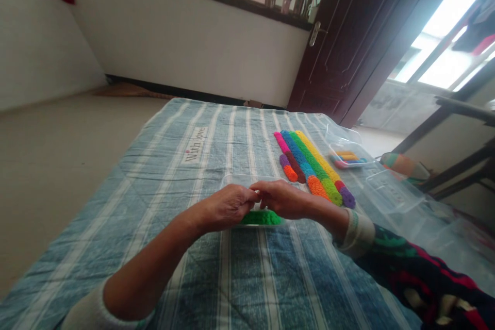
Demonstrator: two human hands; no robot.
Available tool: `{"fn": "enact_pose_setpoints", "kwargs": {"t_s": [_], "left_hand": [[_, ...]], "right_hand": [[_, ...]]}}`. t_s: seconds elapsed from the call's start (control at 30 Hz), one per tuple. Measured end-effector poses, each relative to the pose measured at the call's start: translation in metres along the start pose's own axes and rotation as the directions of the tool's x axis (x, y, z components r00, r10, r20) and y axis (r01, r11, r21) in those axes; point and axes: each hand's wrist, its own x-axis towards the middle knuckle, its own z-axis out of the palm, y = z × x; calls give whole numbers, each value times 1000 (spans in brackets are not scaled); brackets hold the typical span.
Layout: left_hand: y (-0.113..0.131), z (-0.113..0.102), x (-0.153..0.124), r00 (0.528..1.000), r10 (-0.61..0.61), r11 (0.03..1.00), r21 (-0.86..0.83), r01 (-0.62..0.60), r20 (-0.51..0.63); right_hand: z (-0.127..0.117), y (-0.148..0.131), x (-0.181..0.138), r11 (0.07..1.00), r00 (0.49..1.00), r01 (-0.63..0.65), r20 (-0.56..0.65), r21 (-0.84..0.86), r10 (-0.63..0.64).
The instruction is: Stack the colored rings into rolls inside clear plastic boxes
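Note:
My left hand (233, 206) and my right hand (281, 198) meet over a clear plastic box (232, 180), fingertips pinched close together. Whatever lies between the fingers is hidden or too small to make out. In the box beneath them lies a bright green crocheted-looking piece (262, 217). Beyond my right hand, several bright knobbly rolls lie side by side on the cloth: a yellow roll (312, 152), a green roll (307, 157), a blue roll (296, 152) and shorter pink, brown, purple and orange ones.
A blue striped cloth (162, 206) covers the table. At right stand a clear box with coloured pieces (350, 160), an upturned-looking clear plastic lid or box (394, 191) and a striped round object (406, 166). A dark door (348, 26) is behind.

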Motion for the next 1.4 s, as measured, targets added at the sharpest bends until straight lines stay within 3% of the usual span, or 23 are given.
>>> {"fn": "enact_pose_setpoints", "kwargs": {"t_s": [0.3, 0.53, 0.73, 0.93, 1.13, 1.4], "left_hand": [[-6, -21, -11, 994, -21, 999, 40, 26, -110], [5, -22, -14, 984, -158, 921, 347, 179, -88], [11, -20, -14, 976, -209, 863, 457, 215, -64], [19, -17, -11, 962, -271, 833, 495, 248, -27], [19, -14, -11, 952, -304, 812, 518, 267, -13], [19, -13, -10, 954, -298, 833, 486, 265, -9]], "right_hand": [[-2, -2, -1, 998, 1000, 10, -21, 62, -9], [-9, -2, -9, 993, 981, 79, -182, 92, -61], [-4, -5, -26, 972, 894, 223, -413, 78, -172], [3, -9, -49, 955, 781, 288, -561, -69, -276], [3, -8, -71, 969, 728, 241, -651, -51, -215], [8, 13, -87, 983, 640, 180, -764, 44, -83]]}}
